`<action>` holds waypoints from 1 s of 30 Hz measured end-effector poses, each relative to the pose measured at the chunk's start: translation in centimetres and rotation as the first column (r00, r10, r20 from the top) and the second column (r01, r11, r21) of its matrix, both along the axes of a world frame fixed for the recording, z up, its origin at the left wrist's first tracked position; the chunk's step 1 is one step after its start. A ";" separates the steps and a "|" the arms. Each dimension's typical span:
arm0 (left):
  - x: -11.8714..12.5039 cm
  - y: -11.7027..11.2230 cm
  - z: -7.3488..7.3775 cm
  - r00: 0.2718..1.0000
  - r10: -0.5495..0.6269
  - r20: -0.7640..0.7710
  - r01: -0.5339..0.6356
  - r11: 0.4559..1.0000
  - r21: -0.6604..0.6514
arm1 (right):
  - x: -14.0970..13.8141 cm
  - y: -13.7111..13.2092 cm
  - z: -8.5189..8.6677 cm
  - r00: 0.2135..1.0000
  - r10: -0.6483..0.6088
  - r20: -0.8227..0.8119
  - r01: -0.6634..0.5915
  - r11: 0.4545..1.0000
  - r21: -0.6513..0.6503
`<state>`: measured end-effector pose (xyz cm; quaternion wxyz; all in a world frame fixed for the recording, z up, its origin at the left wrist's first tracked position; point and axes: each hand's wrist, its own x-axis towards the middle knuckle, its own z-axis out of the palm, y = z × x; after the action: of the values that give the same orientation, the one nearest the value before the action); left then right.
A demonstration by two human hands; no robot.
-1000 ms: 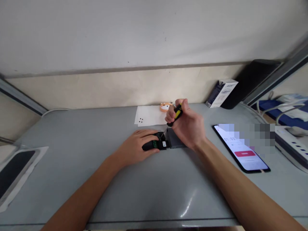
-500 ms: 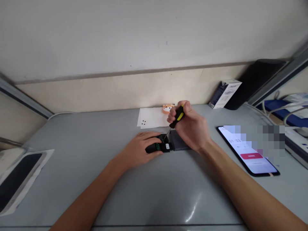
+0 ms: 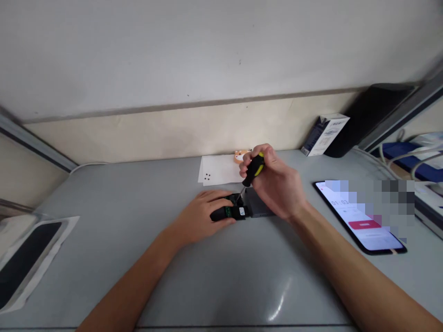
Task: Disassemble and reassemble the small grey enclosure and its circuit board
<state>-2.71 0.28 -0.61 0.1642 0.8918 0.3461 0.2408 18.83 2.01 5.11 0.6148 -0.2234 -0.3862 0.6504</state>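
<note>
Two hands mid-worktop (image 3: pixel 138 198): left hand (image 3: pixel 202 214), fingers clamped on a device (image 3: pixel 231 212); right hand (image 3: pixel 277 186), fingers gripping a screwdriver (image 3: pixel 255 167) tipped onto it.

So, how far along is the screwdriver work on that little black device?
Done: four small dark bits, probably screws, lie on the white paper. In hand: the left hand pins the black device to the table while the right hand holds the screwdriver tip-down on it. Left: unclear; any remaining screws are hidden by the fingers.
</note>
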 end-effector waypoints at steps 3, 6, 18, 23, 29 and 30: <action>0.1 0.0 0.3 1.000 -0.005 -0.028 0.005 1.000 0.000 | 0.3 0.2 0.0 0.999 0.023 0.036 -0.023 1.000 -0.006; 0.1 -0.1 0.7 0.999 -0.013 -0.050 0.012 1.000 -0.009 | -0.1 0.0 -0.1 1.000 0.016 -0.011 -0.016 1.000 -0.023; 0.1 -0.1 0.9 0.999 0.003 -0.052 -0.004 0.999 -0.036 | -0.2 0.1 -0.2 0.997 0.005 0.072 -0.002 0.999 -0.043; 0.1 -0.1 1.0 0.998 -0.006 -0.067 0.004 1.000 -0.025 | -0.7 -0.4 -0.1 0.999 -0.045 0.028 0.046 0.999 -0.023; 0.2 0.2 0.9 0.998 -0.010 -0.058 0.009 1.000 -0.023 | -0.3 0.1 -0.2 0.994 -0.068 0.085 0.067 0.998 0.016; 0.2 0.2 1.0 0.998 -0.012 -0.054 0.011 1.000 -0.023 | -0.1 0.2 -0.2 0.993 -0.057 0.099 0.055 0.998 0.018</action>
<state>-2.55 0.50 0.34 0.1662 0.8980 0.3481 0.2116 18.70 2.19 4.92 0.6145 -0.2618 -0.4146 0.6180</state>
